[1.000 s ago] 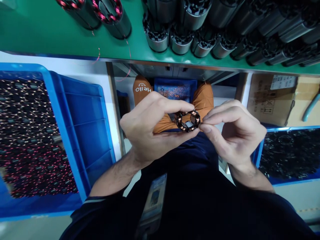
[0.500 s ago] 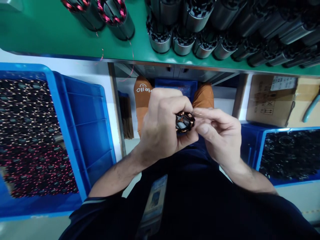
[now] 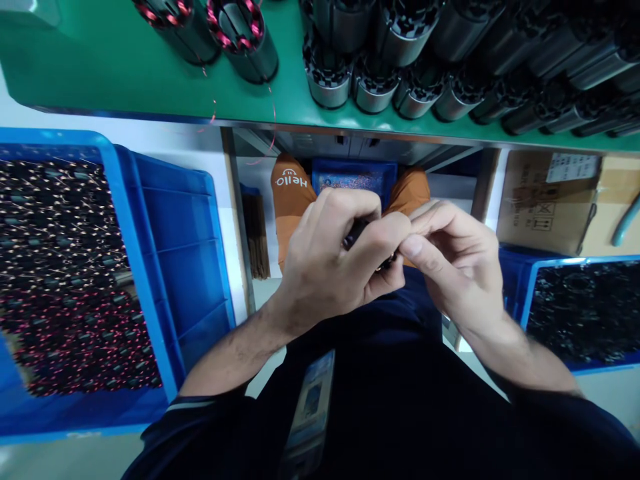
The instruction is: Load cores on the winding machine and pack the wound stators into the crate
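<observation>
My left hand [image 3: 335, 257] is wrapped round a small motor stator [image 3: 355, 235], a dark slotted cylinder with copper windings at its end. My fingers cover most of it. To its right, thumb and forefinger of my right hand [image 3: 455, 267] pinch together against the left forefinger. A thin copper wire showed at these fingertips a moment ago; it is hardly visible in the pinch now. Both hands are above my lap, in front of the bench edge.
On the green bench [image 3: 100, 80] stand pink-wound stators [image 3: 245, 47] and rows of unwound stators [image 3: 375, 87]. A blue crate [image 3: 190, 247] of wound stators is at left. At right are a carton [image 3: 545, 200] and a blue bin [image 3: 530, 293] of black parts.
My left forefinger has come down across the stator's end, hiding most of it. My right hand has shifted slightly right, with its thumb and forefinger still pinched.
</observation>
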The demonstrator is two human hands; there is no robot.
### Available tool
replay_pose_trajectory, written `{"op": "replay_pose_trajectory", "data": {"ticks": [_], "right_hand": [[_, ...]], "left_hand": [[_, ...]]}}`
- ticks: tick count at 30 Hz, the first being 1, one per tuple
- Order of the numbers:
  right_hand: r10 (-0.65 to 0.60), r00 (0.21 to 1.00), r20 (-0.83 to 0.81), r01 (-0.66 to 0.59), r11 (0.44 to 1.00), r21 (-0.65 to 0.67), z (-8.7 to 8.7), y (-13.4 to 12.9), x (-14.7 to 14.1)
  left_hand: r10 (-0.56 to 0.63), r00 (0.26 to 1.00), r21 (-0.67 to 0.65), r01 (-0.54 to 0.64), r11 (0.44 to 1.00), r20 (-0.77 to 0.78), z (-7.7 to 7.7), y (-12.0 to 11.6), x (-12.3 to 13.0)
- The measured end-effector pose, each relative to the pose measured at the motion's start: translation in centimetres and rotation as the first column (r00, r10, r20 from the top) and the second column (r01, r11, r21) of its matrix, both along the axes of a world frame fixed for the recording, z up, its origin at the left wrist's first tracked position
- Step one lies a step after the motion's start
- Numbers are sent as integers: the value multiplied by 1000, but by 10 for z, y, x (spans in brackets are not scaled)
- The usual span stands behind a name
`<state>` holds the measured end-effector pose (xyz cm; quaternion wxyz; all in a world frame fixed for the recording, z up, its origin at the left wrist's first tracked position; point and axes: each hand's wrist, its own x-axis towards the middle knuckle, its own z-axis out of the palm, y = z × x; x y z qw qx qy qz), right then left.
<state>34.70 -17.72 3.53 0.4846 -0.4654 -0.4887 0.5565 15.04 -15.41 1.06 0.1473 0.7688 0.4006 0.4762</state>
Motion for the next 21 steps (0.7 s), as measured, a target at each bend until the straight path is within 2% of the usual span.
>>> {"op": "replay_pose_trajectory", "data": {"ticks": [2,3,4,5,6,7,8,9,10,11,12,13,14,15,16,18,19,20,21], "right_hand": [[69,985,156,-85,992,97,12,12,11],[100,962,253,-141,979,146,19,18,16],[132,925,357,-209,960,186,27,24,22],[166,876,453,-288,934,214,35,29,28],[203,825,527,-362,907,217,42,33,33],[248,787,565,-418,888,192,47,37,37],[297,771,563,-442,887,138,50,39,40],[340,783,521,-429,902,55,51,41,43],[373,814,446,-393,918,-53,49,41,46],[396,848,352,-353,918,-180,46,41,47],[405,879,253,-326,896,-303,42,40,49],[407,900,157,-319,860,-399,38,39,49],[410,908,80,-331,823,-461,34,37,49],[418,908,32,-352,801,-484,33,36,48],[427,904,29,-365,805,-469,32,36,47],[427,893,145,-355,865,-355,37,38,44],[414,883,223,-343,891,-297,42,41,43],[396,873,284,-326,908,-263,48,46,42],[380,868,320,-304,916,-263,53,52,43]], "left_hand": [[-53,995,-119,63,991,85,8,2,-4],[-93,983,-213,125,969,155,11,4,-7],[-147,959,-343,227,911,244,12,7,-11],[-204,915,-496,365,788,349,12,11,-14],[-244,851,-629,511,586,465,9,14,-18],[-249,786,-706,618,345,566,4,17,-21],[-218,746,-727,664,176,629,-2,18,-24],[-178,748,-733,663,152,640,-8,18,-26],[-148,785,-732,616,292,601,-14,16,-27],[-122,850,-686,491,538,512,-20,12,-26],[-86,920,-552,303,777,383,-23,8,-24],[-37,969,-359,126,925,243,-24,2,-21],[-1,993,-179,22,984,116,-23,-3,-17],[10,1000,-61,-9,998,17,-19,-7,-14],[2,999,-7,-2,1000,-39,-15,-10,-10],[-48,998,-23,47,999,-39,-2,-10,-7],[-74,997,-76,74,994,0,5,-8,-7],[-122,991,-171,129,977,55,11,-6,-8],[-194,971,-304,227,925,137,16,-3,-11]]}}
